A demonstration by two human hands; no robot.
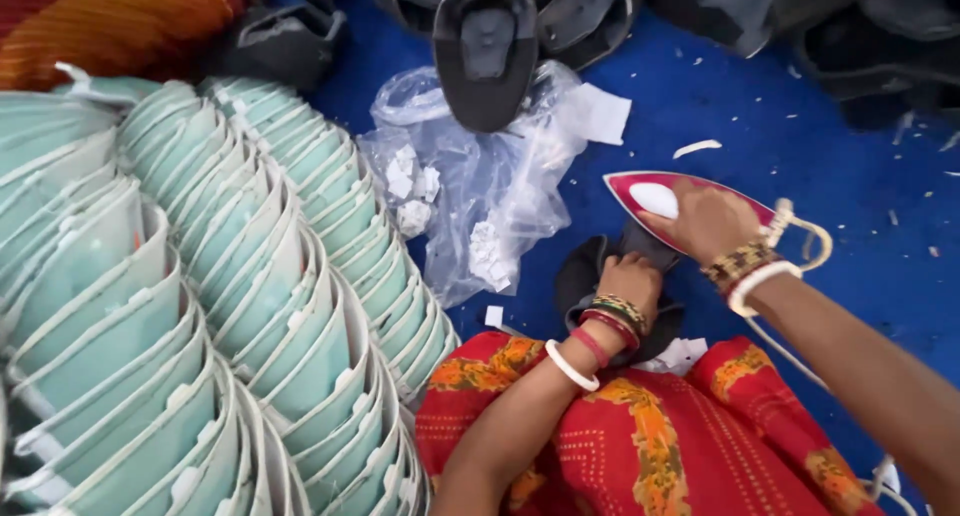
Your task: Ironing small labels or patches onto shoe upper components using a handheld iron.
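Observation:
My right hand (706,219) grips a red and white clothes iron (655,196) and presses it down on a dark shoe upper piece (583,273) lying on the blue floor. My left hand (628,279) rests on that same dark piece right beside the iron and holds it flat. Both wrists carry bangles. The iron's white cord (800,231) loops off past my right wrist.
Long rows of nested pale green shoe uppers (250,276) fill the left. A clear plastic bag of white paper bits (480,196) lies ahead, with dark shoe parts (487,46) beyond it. My red patterned garment (640,436) covers my lap.

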